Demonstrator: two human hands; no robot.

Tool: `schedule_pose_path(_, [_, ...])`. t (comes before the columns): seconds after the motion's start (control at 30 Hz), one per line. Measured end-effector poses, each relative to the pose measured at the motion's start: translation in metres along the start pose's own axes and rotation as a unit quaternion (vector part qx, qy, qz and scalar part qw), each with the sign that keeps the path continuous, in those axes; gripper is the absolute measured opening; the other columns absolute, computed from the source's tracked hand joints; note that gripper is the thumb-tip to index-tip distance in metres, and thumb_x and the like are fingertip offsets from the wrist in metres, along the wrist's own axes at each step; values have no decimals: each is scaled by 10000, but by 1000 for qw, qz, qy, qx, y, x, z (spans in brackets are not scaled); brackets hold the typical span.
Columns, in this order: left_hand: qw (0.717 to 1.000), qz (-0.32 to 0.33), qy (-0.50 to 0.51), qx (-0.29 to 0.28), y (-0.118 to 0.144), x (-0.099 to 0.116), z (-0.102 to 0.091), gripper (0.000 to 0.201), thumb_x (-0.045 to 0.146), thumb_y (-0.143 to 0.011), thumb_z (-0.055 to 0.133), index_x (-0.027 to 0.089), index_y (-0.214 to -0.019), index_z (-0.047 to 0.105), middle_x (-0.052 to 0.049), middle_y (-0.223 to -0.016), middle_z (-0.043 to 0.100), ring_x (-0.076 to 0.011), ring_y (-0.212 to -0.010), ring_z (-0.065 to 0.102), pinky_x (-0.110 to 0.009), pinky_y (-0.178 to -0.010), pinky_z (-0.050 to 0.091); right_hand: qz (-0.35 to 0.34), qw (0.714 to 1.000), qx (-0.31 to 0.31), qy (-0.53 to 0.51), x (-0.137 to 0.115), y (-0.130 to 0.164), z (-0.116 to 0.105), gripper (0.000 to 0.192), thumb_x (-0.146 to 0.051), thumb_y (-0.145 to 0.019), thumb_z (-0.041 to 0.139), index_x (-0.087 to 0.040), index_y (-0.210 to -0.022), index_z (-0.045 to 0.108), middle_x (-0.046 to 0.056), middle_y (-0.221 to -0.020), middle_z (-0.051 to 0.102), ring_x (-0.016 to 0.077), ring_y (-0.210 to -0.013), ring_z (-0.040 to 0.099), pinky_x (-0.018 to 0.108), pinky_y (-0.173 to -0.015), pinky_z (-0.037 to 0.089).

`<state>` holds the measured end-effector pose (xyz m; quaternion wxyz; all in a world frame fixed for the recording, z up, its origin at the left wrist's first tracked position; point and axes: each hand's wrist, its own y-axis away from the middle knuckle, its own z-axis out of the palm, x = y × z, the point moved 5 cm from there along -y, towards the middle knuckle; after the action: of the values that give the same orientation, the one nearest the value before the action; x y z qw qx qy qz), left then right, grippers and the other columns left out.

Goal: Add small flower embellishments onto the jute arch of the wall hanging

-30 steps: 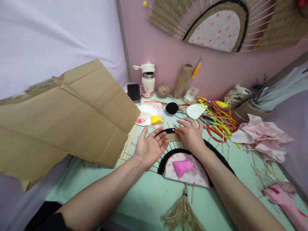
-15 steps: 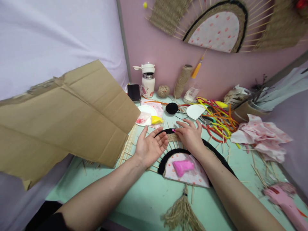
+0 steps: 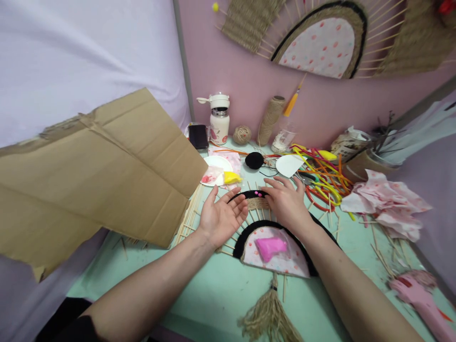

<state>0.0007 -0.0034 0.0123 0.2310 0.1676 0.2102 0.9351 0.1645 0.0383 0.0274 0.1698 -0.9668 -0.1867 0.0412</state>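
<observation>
- My left hand (image 3: 221, 219) lies palm up over the left side of the fan-shaped craft piece (image 3: 274, 237), fingers spread and lightly curled, holding nothing.
- My right hand (image 3: 288, 202) rests palm down on the upper arc of the same piece, fingers spread flat; I cannot tell whether the fingertips pinch anything.
- Just beside the right hand's forefinger, small pink beads (image 3: 260, 194) sit on the black rim at the top of the arc.
- The craft piece lies flat on the mint-green bench (image 3: 221, 294), in the middle, close to me. It has a spotted fabric half-circle, a black border, a woven jute band and thin wooden sticks fanning outward.
- A small clear bag with pink clay (image 3: 271, 247) lies on the fabric half-circle, between my forearms.
- A jute tassel (image 3: 270, 313) hangs off the piece's lower edge, toward me.
- A large sheet of cardboard (image 3: 92, 175) fills the left side, its corner near my left hand.
- Behind the piece: a white paper plate (image 3: 215, 166) with yellow clay, a black pompom (image 3: 254, 160), a white flask (image 3: 219, 118) and a cone of jute twine (image 3: 270, 118).
- To the right, a tangle of coloured pipe cleaners (image 3: 320, 175), crumpled spotted fabric (image 3: 384, 199), and a pink glue gun (image 3: 420, 299) at the near corner.
</observation>
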Motion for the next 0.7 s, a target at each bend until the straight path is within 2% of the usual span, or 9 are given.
schedule_pose_path(0.17, [1000,-2,-3,-2,0,0,0,468,473,-974,397,86,-1088,635,-97,-818,655,-162,-722,648,-264,-680,538,-22,994,-63,92,-9,9,-17,388,-115,-859,544,-257,-1178,714,111,-1504,483,378,-1367,414,650,-1085,252])
schedule_pose_path(0.4, [1000,-3,-11,-7,-1,-1,0,456,471,-971,409,87,-1077,631,-86,-809,648,-153,-709,648,-255,-670,542,1,979,-171,114,-12,10,-14,449,-135,-885,531,-302,-1283,656,89,-1590,350,367,-1450,299,651,-1129,207])
schedule_pose_path(0.53, [1000,-5,-13,-5,0,-1,0,454,466,-974,396,89,-1081,626,-81,-804,643,-149,-701,645,-251,-664,541,4,975,-190,117,-12,9,-14,452,-152,-898,523,-313,-1304,640,82,-1601,327,363,-1460,278,645,-1140,185])
schedule_pose_path(0.7, [1000,-7,-15,-1,0,-1,0,438,458,-972,403,94,-1074,625,-82,-806,643,-146,-702,643,-247,-665,540,-11,977,-172,123,-12,11,-7,454,-152,-898,515,-325,-1296,646,73,-1585,364,362,-1444,311,642,-1132,202])
